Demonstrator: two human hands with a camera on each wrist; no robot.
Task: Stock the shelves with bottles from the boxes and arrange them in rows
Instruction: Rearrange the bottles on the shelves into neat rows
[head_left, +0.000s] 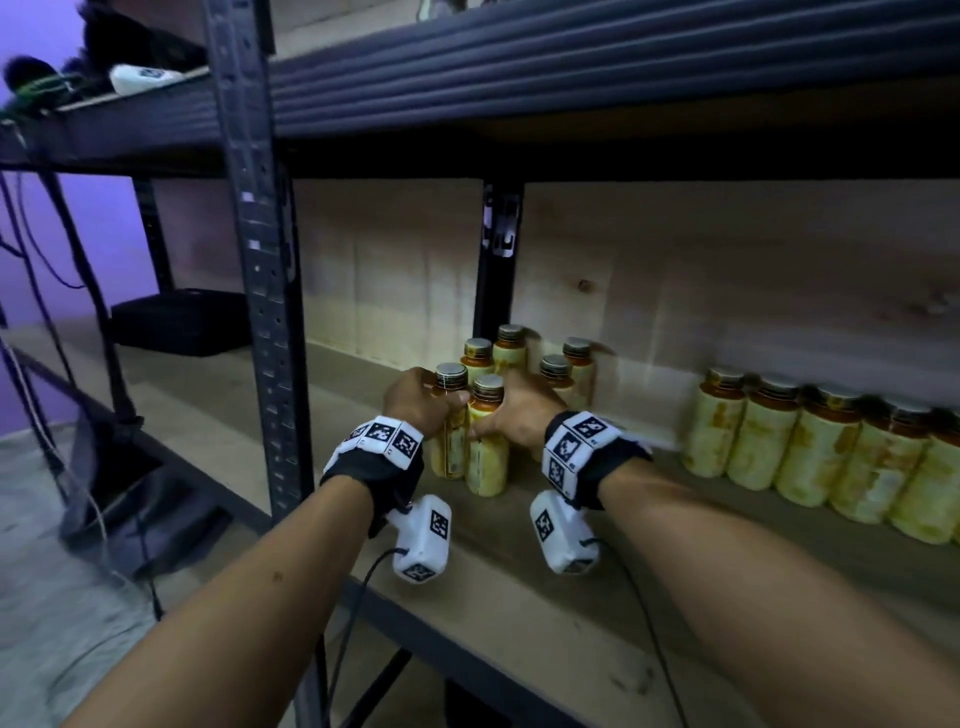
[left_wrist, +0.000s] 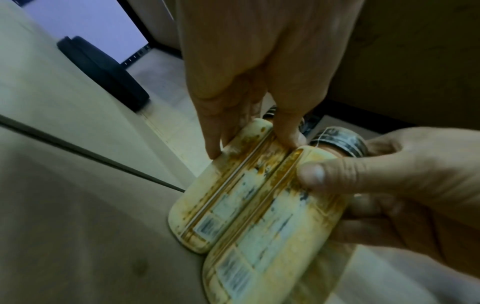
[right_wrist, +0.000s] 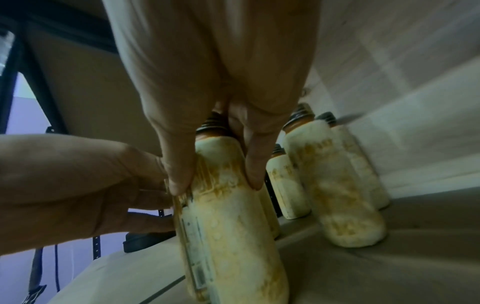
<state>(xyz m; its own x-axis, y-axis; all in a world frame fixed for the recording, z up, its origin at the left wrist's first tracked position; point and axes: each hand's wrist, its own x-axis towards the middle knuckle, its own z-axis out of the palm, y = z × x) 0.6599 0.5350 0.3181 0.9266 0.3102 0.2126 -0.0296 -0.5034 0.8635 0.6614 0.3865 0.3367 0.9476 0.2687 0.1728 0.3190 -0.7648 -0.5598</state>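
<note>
Fingers of left hand (head_left: 415, 397) and right hand (head_left: 511, 410) each curl round an upright yellow-labelled bottle, left bottle (head_left: 451, 431) touching right bottle (head_left: 487, 441), on the wooden shelf (head_left: 519, 597) before four others.

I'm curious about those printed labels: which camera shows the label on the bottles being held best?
The left wrist view: the two held bottles fill it, label panels facing the camera. The right wrist view shows one narrow strip; the head view has them small, partly behind the hands.

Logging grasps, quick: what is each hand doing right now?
Left hand: grips the front-left bottle near its neck.
Right hand: grips the front-right bottle beside it.
</note>
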